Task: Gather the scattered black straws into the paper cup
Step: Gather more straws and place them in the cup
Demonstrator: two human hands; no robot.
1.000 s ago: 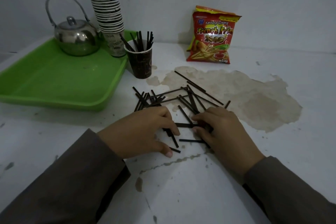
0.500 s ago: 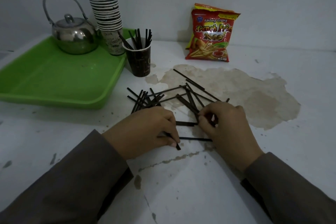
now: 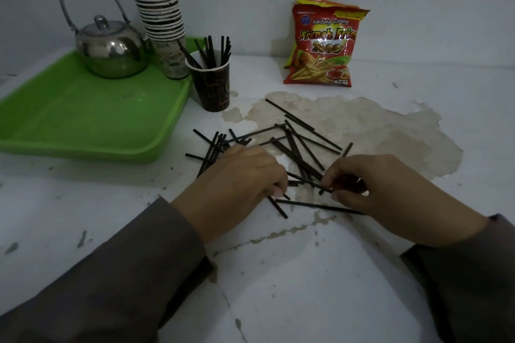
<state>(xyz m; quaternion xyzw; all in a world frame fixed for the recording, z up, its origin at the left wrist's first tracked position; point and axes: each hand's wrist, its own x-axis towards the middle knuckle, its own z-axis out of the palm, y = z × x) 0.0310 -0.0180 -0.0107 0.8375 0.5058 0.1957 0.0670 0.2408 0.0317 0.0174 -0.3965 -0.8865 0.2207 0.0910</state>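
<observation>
here, from the left: a green tray (image 3: 83,120), the cup (image 3: 213,86) with straws upright just beside it, loose straws (image 3: 301,145) crisscrossed on the table (image 3: 278,273). the left hand (image 3: 234,189) pinches a straw; the right hand (image 3: 370,189) clamps several.

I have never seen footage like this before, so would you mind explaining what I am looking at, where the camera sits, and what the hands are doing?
There is no machine here: a person wears one wide-angle camera on the head, looking forward and down at their own bare hands. On the white table lie scattered black straws. A dark paper cup beside the green tray already holds several straws upright. On the tray stand a metal kettle and a tall stack of cups; a snack bag leans at the wall. The left hand pinches a straw against the table, and the right hand grips a few straws in its fingers.
</observation>
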